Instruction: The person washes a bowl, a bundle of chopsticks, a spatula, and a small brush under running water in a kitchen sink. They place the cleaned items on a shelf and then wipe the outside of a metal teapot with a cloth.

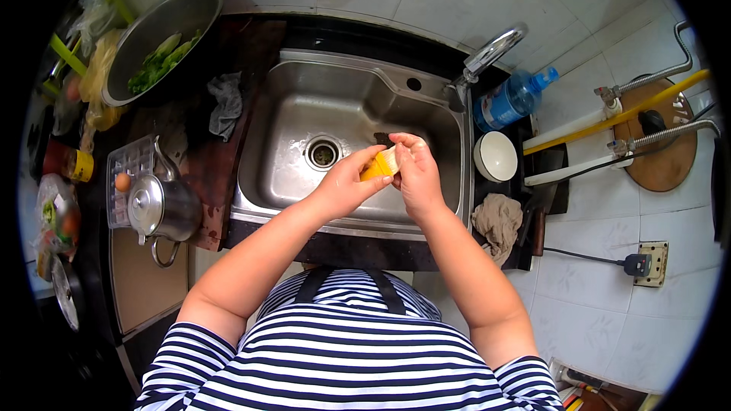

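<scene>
Over the right half of the stainless steel sink [320, 77], my two hands meet around a small yellow brush [374, 168] with pale bristles. My left hand [351, 180] grips its yellow body. The fingers of my right hand [417, 171] are on the pale bristle end and hide part of it. Behind my fingers a small dark patch [384, 137] shows on the sink floor; what it is I cannot tell. The drain [323, 152] lies to the left of my hands, with some bits inside it.
Left of the sink are a metal bowl [205, 8] with leafy greens [165, 63], a grey rag [225, 105], a metal kettle [171, 208] and an egg [123, 182]. Rightward stand the faucet [491, 51], a blue bottle [508, 105], a white bowl [495, 155] and a beige cloth [498, 222].
</scene>
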Tool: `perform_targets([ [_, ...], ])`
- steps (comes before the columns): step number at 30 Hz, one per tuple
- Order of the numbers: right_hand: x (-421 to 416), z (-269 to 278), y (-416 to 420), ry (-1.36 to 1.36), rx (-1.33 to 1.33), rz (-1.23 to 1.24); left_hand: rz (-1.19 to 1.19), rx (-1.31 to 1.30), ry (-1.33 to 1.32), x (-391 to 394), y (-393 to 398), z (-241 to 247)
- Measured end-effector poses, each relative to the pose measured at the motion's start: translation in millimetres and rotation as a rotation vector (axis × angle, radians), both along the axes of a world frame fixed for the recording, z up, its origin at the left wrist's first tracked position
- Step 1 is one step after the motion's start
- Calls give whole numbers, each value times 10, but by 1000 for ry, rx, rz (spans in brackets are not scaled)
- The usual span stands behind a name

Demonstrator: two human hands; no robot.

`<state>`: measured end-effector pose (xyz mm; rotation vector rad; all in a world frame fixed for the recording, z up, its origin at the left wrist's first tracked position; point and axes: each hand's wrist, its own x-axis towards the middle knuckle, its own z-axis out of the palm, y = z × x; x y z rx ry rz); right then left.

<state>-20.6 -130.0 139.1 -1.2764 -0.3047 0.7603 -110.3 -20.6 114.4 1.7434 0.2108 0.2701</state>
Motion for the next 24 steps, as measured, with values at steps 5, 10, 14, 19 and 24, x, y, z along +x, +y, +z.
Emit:
perform_targets([
  [5,-88,-84,-59,-70,19,29,83,-131,29,34,9,4],
  [10,-100,-83,22,-376,-17,31,12,128,160,19,29,166],
  [14,61,-31,5,-585,-336,110,-19,323,203,-42,3,198],
  [19,-66,-26,22,-685,-306,29,-83,233,257,-36,73,251],
  [24,-8,-16,1,-660,-309,165,-64,220,145,-56,26,150],
])
